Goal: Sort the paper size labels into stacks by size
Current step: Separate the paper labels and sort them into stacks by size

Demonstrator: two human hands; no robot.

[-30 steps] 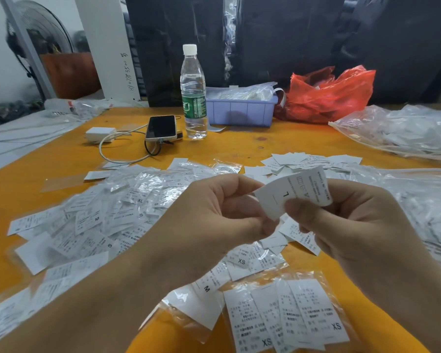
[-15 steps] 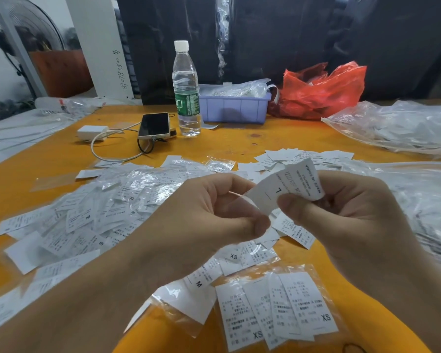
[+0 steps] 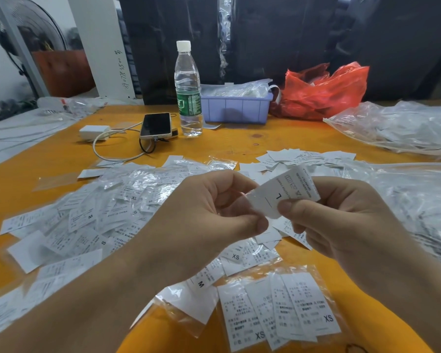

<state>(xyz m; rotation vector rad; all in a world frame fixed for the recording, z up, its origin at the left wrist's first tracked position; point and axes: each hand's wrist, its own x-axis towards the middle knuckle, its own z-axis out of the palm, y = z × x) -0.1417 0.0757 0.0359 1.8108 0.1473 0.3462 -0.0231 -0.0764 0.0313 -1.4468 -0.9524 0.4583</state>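
Observation:
A white paper label marked L (image 3: 284, 191) is held up over the orange table (image 3: 49, 159). My right hand (image 3: 341, 220) pinches it between thumb and fingers. My left hand (image 3: 204, 212) has its fingers curled at the label's left end, and thumb and forefinger meet there; the grip itself is hidden. A wide heap of loose labels (image 3: 94, 215) in clear sleeves covers the table's left and middle. Near the front edge lies a fanned stack marked XS (image 3: 280, 312) in a clear bag. A smaller pile of labels (image 3: 303, 157) sits behind my hands.
At the back stand a water bottle (image 3: 188, 90), a phone (image 3: 156, 125) with a charger and cable (image 3: 94, 129), a purple bin (image 3: 236, 108) and a red plastic bag (image 3: 323, 90). Clear bags of labels (image 3: 402, 128) fill the right side.
Both hands stay together with the L label between them. The label has tilted slightly and the view has shifted a little.

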